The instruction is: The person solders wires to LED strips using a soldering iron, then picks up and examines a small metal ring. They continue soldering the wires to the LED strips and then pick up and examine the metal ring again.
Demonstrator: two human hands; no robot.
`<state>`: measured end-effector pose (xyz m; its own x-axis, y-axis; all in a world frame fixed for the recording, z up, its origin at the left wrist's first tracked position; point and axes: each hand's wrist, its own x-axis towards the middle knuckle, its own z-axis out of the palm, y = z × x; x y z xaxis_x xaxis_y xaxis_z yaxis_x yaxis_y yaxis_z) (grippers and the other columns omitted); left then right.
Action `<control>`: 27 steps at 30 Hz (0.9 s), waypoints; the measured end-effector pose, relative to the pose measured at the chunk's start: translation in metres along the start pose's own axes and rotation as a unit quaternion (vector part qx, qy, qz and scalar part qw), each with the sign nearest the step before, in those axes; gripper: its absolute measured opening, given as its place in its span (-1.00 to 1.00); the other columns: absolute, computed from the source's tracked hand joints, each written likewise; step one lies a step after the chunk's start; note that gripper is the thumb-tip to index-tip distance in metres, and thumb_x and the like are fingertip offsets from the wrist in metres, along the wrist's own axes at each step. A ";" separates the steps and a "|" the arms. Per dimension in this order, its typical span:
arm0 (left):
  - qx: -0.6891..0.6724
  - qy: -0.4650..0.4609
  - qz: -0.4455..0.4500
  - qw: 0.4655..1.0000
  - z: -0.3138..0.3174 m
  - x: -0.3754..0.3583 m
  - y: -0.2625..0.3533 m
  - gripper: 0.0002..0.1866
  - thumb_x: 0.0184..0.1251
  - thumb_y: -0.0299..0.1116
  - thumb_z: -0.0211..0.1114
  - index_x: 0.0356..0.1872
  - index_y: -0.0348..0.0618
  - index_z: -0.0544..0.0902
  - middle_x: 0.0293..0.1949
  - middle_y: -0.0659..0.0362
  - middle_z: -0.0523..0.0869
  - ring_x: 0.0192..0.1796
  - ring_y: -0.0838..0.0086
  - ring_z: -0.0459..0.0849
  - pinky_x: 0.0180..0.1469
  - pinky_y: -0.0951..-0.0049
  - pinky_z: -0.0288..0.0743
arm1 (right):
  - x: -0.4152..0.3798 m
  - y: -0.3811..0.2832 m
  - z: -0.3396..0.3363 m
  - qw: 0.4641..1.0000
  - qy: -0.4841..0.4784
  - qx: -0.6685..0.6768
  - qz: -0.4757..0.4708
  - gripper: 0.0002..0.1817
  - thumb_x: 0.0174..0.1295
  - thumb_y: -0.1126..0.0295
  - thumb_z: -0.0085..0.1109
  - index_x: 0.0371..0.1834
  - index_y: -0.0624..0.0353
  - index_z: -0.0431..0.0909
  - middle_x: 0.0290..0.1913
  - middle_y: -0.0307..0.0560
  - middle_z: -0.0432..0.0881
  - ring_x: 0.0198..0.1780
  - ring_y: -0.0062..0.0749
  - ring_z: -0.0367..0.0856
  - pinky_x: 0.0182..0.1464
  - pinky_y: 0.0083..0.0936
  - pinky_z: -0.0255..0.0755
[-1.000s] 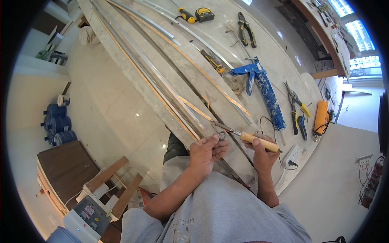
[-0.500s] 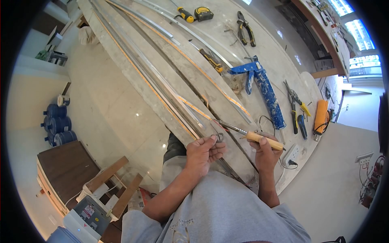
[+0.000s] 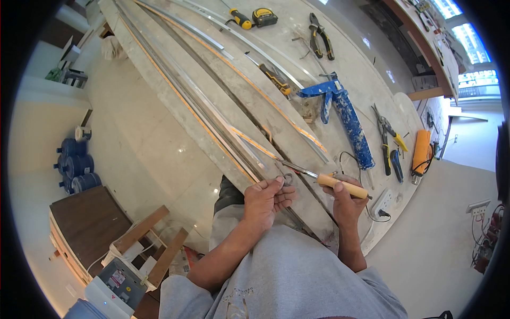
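My right hand (image 3: 346, 206) grips a soldering iron (image 3: 342, 186) by its wooden handle. Its metal shaft points left, with the tip right at the end of an orange-lit LED strip (image 3: 256, 143), where thin red wire shows. Pinched between the thumb and fingers of my left hand (image 3: 264, 201) is a small coil of grey solder wire (image 3: 287, 180), just below the iron's tip. The strip lies in a slim aluminium channel (image 3: 249, 151) on the long dusty work surface (image 3: 223, 98).
Beyond my hands lie a blue caulking gun (image 3: 355, 130), pliers (image 3: 320, 37), snips (image 3: 388, 133), a tape measure (image 3: 264, 17) and screwdrivers (image 3: 275, 80). A white power strip (image 3: 382, 204) sits right of my right hand, near an orange tool (image 3: 422, 152). Blue water bottles (image 3: 77, 162) stand at left.
The soldering iron and my right hand have shifted slightly left, and the iron's tip has dipped a little. My left hand stays almost still with the solder wire.
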<state>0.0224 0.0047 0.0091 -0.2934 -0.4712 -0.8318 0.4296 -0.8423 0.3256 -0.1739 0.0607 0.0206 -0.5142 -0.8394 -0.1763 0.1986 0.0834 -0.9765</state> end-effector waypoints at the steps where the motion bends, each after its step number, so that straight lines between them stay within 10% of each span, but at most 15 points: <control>1: -0.002 -0.001 0.000 1.000 0.000 0.000 0.000 -0.78 0.40 -0.25 0.33 -0.17 -0.21 0.64 -0.27 0.02 0.78 -0.27 0.35 0.80 -0.26 0.42 0.69 | 0.000 0.000 0.000 1.000 0.000 0.000 0.000 -0.69 0.24 0.46 0.35 -0.12 0.54 0.57 -0.17 0.20 0.67 -0.21 -0.11 0.75 -0.18 -0.26 0.77; 27: 0.000 0.005 -0.004 1.000 0.000 0.002 0.001 -0.76 0.40 -0.25 0.32 -0.15 -0.25 0.65 -0.27 0.03 0.78 -0.29 0.36 0.80 -0.28 0.44 0.69 | 0.001 0.003 0.001 1.000 -0.027 0.003 -0.012 -0.78 0.25 0.53 0.32 -0.12 0.47 0.59 -0.17 0.14 0.66 -0.20 -0.14 0.75 -0.15 -0.28 0.77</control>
<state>0.0222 0.0029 0.0082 -0.2880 -0.4624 -0.8386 0.4274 -0.8457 0.3196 -0.1734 0.0597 0.0177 -0.4737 -0.8684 -0.1466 0.1918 0.0607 -0.9796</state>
